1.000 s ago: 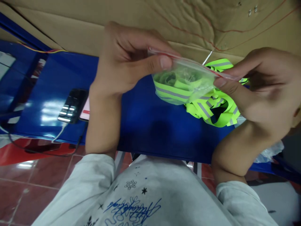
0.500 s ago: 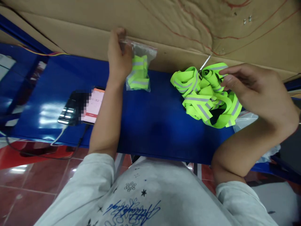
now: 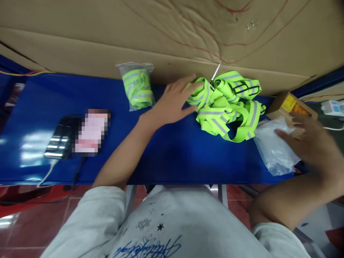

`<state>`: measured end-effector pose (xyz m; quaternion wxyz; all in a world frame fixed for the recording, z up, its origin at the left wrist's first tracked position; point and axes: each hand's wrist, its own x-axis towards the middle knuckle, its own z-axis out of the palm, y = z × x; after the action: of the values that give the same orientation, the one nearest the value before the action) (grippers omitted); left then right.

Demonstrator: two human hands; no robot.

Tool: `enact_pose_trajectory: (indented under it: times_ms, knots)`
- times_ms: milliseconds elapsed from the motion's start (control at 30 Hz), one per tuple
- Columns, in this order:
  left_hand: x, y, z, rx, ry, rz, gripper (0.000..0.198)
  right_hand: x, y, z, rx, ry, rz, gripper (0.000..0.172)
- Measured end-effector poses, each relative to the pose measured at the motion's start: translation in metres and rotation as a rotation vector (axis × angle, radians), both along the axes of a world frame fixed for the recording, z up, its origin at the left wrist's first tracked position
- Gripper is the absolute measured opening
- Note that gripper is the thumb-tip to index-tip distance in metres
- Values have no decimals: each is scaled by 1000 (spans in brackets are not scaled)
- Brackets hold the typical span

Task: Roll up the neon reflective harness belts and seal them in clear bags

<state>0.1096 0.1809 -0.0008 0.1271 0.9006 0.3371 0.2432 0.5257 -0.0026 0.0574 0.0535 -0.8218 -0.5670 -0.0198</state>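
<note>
A heap of neon-yellow reflective straps [image 3: 228,107] lies on the blue table [image 3: 172,154] against a cardboard wall. My left hand [image 3: 174,100] reaches to the heap's left edge with fingers stretched out, touching the straps. A sealed clear bag with folded straps [image 3: 137,87] stands at the back, left of that hand. My right hand [image 3: 314,143] rests with spread fingers on a stack of empty clear plastic bags [image 3: 274,150] at the table's right end.
A phone [image 3: 60,138] with cables lies at the table's left, beside a blurred screen [image 3: 92,132]. A small cardboard box [image 3: 288,105] sits at the right rear, a white power strip [image 3: 331,107] beyond it. Red floor tiles show below the table edge.
My left hand let go of the filled bag at the back and moved right to the strap heap. My right hand left the heap and went down right onto the empty bags.
</note>
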Motion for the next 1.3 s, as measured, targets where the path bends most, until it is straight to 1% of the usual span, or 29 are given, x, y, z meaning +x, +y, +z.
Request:
enact_pose_trajectory:
  times_ms: [33,67,100,167,233,300,367,433,467,500,533,600,633,700,733,800,867,900,933,1000,1033,1067,1133,1167,1200,1233,1267,1300]
  knots:
    - [7,-4,-7,-52,71,-50,75,8,-6,-19,-41,10,-125,91]
    - [12,-6,-15,-98,121,-71,79,16,-12,-38,-28,21,-279,109]
    - [16,-7,-22,-132,150,-76,82,23,-18,-56,-16,61,-336,115]
    - [17,-6,-34,-160,143,-54,85,32,-28,-84,68,122,-338,118]
    - [15,-3,-39,-157,103,-33,87,33,-35,-99,201,109,-286,113]
    - [11,0,-39,-161,64,-32,91,22,-35,-101,359,33,-191,102]
    - [8,5,-38,-170,38,-27,102,-6,-30,-93,502,-19,-28,86]
    - [8,11,-39,-181,47,-6,116,-49,-20,-82,581,37,162,72]
    - [9,15,-40,-188,65,0,120,-73,-15,-77,571,101,257,68]
    - [10,19,-42,-197,80,-2,119,-98,-10,-74,539,157,332,66]
    - [13,23,-44,-203,78,-10,113,-122,-5,-73,483,182,416,66]
    - [17,29,-48,-205,29,-23,91,-160,2,-75,366,190,582,64]
    - [18,30,-49,-196,-10,-17,77,-173,4,-78,328,190,637,62]
    - [15,25,-48,-168,-99,31,53,-185,5,-84,307,199,672,62]
    - [11,19,-47,-153,-140,63,46,-185,4,-86,341,215,655,64]
    - [-6,1,-45,-126,-215,121,41,-180,-2,-85,490,263,579,69]
    - [-29,-27,-44,-106,-227,145,41,-175,-9,-79,646,325,517,73]
    - [-41,-43,-44,-81,-202,129,42,-175,-13,-76,672,355,511,75]
    - [-53,-60,-44,-23,-163,94,40,-176,-15,-73,655,373,528,77]
    - [-74,-97,-42,144,-27,24,36,-185,-17,-70,527,373,623,82]
    - [-82,-114,-41,206,63,21,37,-191,-17,-71,451,355,684,84]
    - [-89,-131,-40,231,144,50,39,-196,-16,-73,383,332,747,83]
    - [-101,-161,-35,118,272,75,40,-205,-15,-79,270,300,852,79]
    - [-106,-174,-32,28,302,80,38,-207,-15,-81,232,299,889,76]
    - [-112,-185,-28,-70,311,72,41,-207,-15,-83,214,314,923,74]
    - [-118,-194,-23,-161,303,56,51,-206,-16,-84,227,352,952,72]
    - [-123,-201,-17,-241,279,34,65,-205,-17,-83,271,413,976,72]
    - [-128,-206,-12,-317,237,9,74,-205,-18,-81,331,490,993,73]
